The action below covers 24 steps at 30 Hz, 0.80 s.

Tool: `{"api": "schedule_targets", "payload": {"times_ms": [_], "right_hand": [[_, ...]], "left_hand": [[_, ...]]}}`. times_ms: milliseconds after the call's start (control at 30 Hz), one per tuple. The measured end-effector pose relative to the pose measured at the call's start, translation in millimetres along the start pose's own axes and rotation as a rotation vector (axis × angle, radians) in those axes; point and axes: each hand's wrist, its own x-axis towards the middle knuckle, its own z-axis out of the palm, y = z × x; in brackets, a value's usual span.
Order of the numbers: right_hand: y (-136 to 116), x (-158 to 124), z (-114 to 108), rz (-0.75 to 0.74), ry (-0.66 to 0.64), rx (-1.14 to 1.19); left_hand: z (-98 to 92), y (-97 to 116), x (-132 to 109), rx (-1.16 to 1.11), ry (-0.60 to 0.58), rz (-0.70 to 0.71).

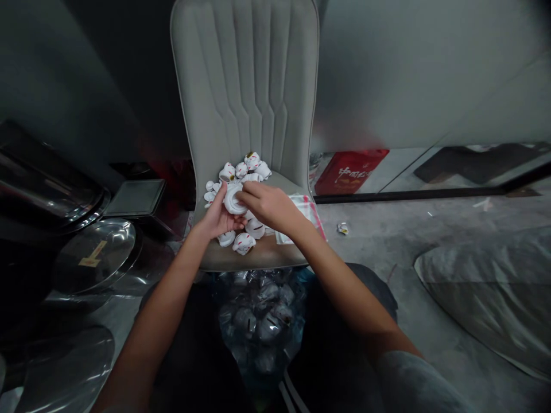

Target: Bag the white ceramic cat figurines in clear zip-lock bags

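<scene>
Over the chair's seat, my left hand is wrapped around the side of a round white figurine piece with a rounded rim. My right hand pinches at the same piece from the right; its fingertips are partly hidden. Around them on the seat lie white cat figurine heads with red markings, and a white piece with a dark slot. Behind, another small cat head shows a gold patch. White sheets with a red edge lie beside my right wrist.
The grey chair stands in front of my knees. A clear bag of slotted white pieces hangs between my legs. Shiny metal drums stand at left; a red bag leans at the wall. A small figurine lies on the floor.
</scene>
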Motion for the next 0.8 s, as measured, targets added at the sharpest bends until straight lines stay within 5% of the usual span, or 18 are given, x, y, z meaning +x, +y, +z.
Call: {"api": "schedule_targets", "payload": {"times_ms": [333, 800], "right_hand": [[12, -13, 2, 0.161, 0.085, 0.057], [4, -7, -7, 0.105, 0.033, -0.032]], "left_hand": [[23.5, -3, -10, -0.110, 0.025, 0.299], [16.6, -7, 4, -0.051, 0.075, 0.193]]}}
